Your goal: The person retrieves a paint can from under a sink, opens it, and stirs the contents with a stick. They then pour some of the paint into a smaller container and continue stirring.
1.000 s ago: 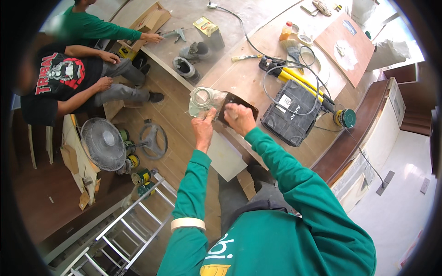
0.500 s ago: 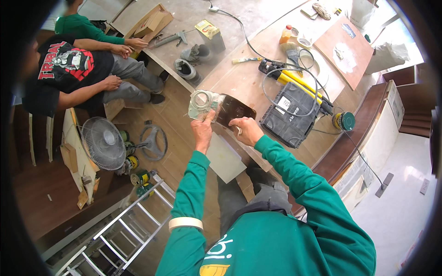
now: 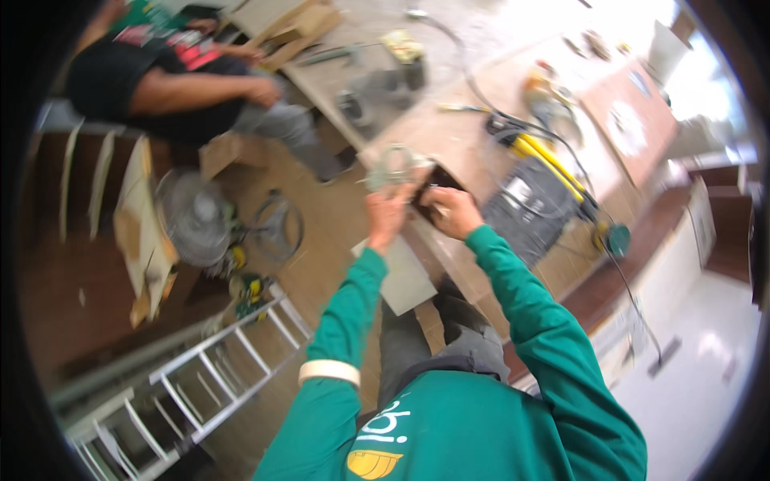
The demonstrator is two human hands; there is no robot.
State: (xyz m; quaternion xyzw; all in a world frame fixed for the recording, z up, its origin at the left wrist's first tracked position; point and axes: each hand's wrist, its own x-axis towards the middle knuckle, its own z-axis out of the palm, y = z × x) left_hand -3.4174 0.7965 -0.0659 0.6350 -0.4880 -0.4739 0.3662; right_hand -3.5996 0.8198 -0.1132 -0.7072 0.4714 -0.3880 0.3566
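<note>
My left hand [image 3: 388,213] is closed at the edge of a clear, greenish plastic thing with a round ring [image 3: 395,164]; blur hides its exact kind. To its right, my right hand [image 3: 451,212] is closed, its fingers bent over the near edge of a dark brown glossy piece [image 3: 442,178]. What the right fingers pinch, if anything, is hidden. Both hands are close together at the left corner of a wooden worktable [image 3: 457,148]. Below them, a pale flat board [image 3: 403,276] sticks out in front of my legs.
A black case [image 3: 529,200] and a yellow-barred tool [image 3: 549,164] lie right of my hands. A brush [image 3: 464,107] lies beyond. A person [image 3: 192,88] sits at the far left, above a standing fan [image 3: 192,216]. A metal ladder [image 3: 233,361] lies lower left.
The view has shifted and blurred. Both hands appear farther right and still hold the same places, the left on the ringed plastic thing. The seated person leans differently.
</note>
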